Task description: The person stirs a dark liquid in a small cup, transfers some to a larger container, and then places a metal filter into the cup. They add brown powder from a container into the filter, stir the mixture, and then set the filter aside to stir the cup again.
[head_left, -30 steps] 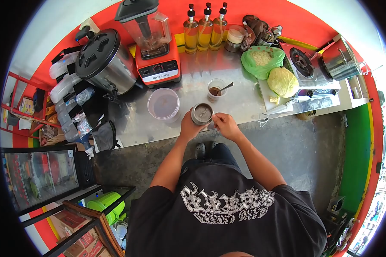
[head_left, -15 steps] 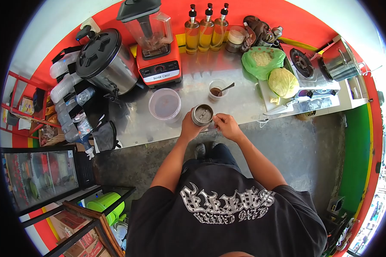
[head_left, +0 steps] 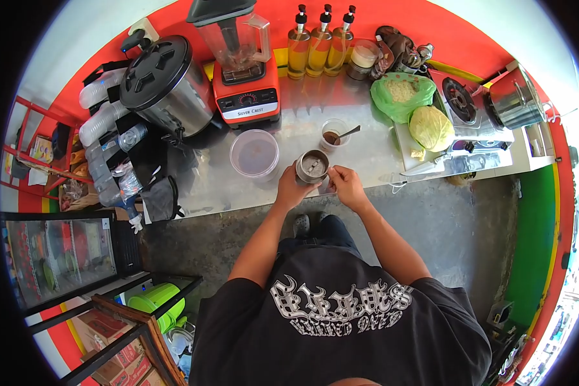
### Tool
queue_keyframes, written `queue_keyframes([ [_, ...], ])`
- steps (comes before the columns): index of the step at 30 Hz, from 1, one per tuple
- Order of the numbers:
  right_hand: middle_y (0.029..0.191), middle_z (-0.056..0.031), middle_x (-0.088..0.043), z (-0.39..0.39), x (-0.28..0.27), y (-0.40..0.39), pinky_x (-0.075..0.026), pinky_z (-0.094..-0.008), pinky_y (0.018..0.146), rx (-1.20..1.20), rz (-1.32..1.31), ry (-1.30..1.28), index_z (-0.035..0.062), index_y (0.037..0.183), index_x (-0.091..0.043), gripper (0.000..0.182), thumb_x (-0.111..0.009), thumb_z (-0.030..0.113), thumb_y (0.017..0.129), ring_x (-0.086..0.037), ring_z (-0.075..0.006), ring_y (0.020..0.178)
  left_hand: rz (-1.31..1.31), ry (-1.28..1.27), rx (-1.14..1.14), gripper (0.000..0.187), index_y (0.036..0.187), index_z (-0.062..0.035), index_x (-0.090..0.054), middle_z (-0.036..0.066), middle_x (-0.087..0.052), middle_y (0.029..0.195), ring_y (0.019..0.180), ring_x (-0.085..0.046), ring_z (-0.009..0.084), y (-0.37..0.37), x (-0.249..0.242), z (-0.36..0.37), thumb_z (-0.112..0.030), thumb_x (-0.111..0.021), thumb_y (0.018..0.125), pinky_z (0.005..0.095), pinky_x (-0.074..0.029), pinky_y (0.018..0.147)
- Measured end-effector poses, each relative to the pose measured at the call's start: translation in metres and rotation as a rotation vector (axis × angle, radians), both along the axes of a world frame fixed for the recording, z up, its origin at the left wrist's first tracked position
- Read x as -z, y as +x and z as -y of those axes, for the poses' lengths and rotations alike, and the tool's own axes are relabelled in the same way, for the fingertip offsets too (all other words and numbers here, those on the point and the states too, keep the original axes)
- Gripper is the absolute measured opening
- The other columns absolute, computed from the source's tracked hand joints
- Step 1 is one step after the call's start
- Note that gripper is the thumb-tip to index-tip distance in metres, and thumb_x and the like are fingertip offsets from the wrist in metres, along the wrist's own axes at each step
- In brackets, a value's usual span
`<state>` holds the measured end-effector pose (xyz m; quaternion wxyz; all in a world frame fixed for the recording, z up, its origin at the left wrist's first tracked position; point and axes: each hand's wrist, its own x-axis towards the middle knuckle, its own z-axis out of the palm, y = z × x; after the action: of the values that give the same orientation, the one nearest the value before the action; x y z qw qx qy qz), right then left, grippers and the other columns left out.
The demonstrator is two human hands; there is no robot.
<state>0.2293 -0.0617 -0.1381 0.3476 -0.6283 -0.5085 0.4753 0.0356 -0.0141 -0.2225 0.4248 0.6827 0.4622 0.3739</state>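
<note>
A small metal mug (head_left: 314, 165) is held above the counter's front part, its open top facing up and something greyish inside. Wrapped round its left side and underside is my left hand (head_left: 293, 192). My right hand (head_left: 349, 188) is closed at the mug's right side, where the handle appears to be; the fingers hide most of that part. Just beyond the mug stands a clear plastic cup (head_left: 327, 143) containing brown powder and a dark spoon (head_left: 350, 131). To the left sits a round translucent tub (head_left: 255, 154).
A red blender (head_left: 248, 103) and a large steel drum with black lid (head_left: 174, 96) stand back left. Several pump bottles (head_left: 318, 55) line the wall. Rightward are a green bag (head_left: 402, 93), a cabbage (head_left: 432, 128), a knife (head_left: 424, 168), a stove (head_left: 460, 100) and a pot (head_left: 518, 106).
The whole counter view has shifted slightly rightward. Both hands keep their hold on the mug, which appears slightly higher and further right in the picture.
</note>
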Motion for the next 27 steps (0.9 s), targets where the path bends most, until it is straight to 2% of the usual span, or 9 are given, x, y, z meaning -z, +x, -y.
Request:
queue_keyframes([
  [2,0.069,-0.0034,-0.062,-0.001,0.004,0.001,-0.048,-0.0302,0.062,0.011,0.01,0.005,-0.0012,0.083,-0.064,0.044,-0.054,0.031,0.112,-0.057,-0.0105,0.063,0.005,-0.001,-0.008,0.078,0.135,-0.0012,-0.061,0.013,-0.073,0.123,0.115,-0.071,0.0296,0.0,-0.002,0.0,-0.025,-0.099,0.071,0.0403,-0.055,0.099],
  [5,0.074,-0.0105,-0.065,-0.003,0.003,0.003,-0.05,-0.0341,0.064,-0.032,0.017,-0.02,-0.0017,0.086,-0.063,0.037,-0.062,0.028,0.108,-0.061,-0.0171,0.065,-0.04,0.02,0.02,0.074,0.133,-0.0012,-0.062,0.014,-0.074,0.122,0.114,-0.071,0.0292,-0.001,0.004,-0.002,-0.024,-0.098,0.072,0.0403,-0.055,0.099],
  [7,0.096,-0.014,-0.066,-0.005,-0.008,-0.002,-0.053,-0.0383,0.078,0.075,0.126,0.232,0.0002,0.089,-0.065,0.024,-0.071,0.022,0.099,-0.065,-0.0251,0.086,-0.022,0.008,0.024,0.071,0.132,-0.0015,-0.064,0.014,-0.074,0.121,0.114,-0.072,0.0294,-0.002,0.007,-0.002,-0.023,-0.097,0.073,0.0406,-0.055,0.099],
  [8,0.096,-0.014,-0.066,-0.006,-0.014,-0.004,-0.053,-0.0383,0.078,0.069,0.128,0.235,0.0002,0.089,-0.065,0.024,-0.071,0.022,0.099,-0.065,-0.0251,0.086,-0.02,0.01,0.017,0.071,0.132,-0.0015,-0.064,0.014,-0.074,0.121,0.114,-0.072,0.0294,-0.002,0.009,-0.002,-0.023,-0.097,0.073,0.0406,-0.055,0.099],
  [10,0.114,-0.0154,-0.059,-0.009,-0.03,-0.007,-0.05,-0.0443,0.094,0.12,0.401,0.4,0.0032,0.097,-0.069,0.017,-0.078,0.015,0.087,-0.059,-0.0343,0.107,-0.001,0.042,0.017,0.073,0.132,-0.0057,-0.065,0.016,-0.072,0.122,0.115,-0.066,0.0372,0.0,0.01,-0.004,-0.032,-0.097,0.071,0.0461,-0.052,0.1],
  [16,0.115,-0.0137,-0.055,-0.036,-0.05,-0.025,-0.048,-0.0446,0.101,-0.198,0.686,0.427,0.009,0.102,-0.08,0.026,-0.08,0.014,0.077,-0.051,-0.036,0.116,0.056,-0.006,0.055,0.074,0.134,-0.0055,-0.064,0.017,-0.072,0.123,0.116,-0.066,0.0387,-0.002,-0.005,-0.003,-0.028,-0.096,0.071,0.0462,-0.053,0.1],
  [22,0.115,-0.0134,-0.056,-0.053,-0.047,-0.04,-0.048,-0.0445,0.102,-0.259,0.893,0.285,0.0087,0.089,-0.083,0.019,-0.08,0.016,0.073,-0.049,-0.036,0.119,0.056,0.024,0.024,0.073,0.134,-0.0054,-0.064,0.017,-0.072,0.124,0.115,-0.067,0.0384,-0.001,0.001,-0.002,-0.024,-0.095,0.071,0.0462,-0.053,0.1],
  [26,0.113,-0.0141,-0.057,-0.054,-0.041,-0.038,-0.048,-0.0448,0.102,-0.246,0.862,0.353,0.0082,0.087,-0.083,0.016,-0.079,0.016,0.074,-0.051,-0.0367,0.117,0.063,-0.007,0.01,0.073,0.134,-0.0052,-0.063,0.017,-0.072,0.124,0.116,-0.067,0.038,-0.002,-0.006,-0.001,-0.022,-0.095,0.071,0.0454,-0.053,0.1],
  [27,0.113,-0.0146,-0.058,-0.053,-0.04,-0.036,-0.048,-0.045,0.102,-0.215,0.813,0.373,0.0068,0.087,-0.083,0.016,-0.078,0.017,0.075,-0.052,-0.037,0.115,0.069,-0.037,0.034,0.072,0.135,-0.0043,-0.062,0.015,-0.072,0.126,0.117,-0.068,0.034,-0.003,-0.014,0.0,-0.019,-0.095,0.072,0.0428,-0.053,0.1],
])
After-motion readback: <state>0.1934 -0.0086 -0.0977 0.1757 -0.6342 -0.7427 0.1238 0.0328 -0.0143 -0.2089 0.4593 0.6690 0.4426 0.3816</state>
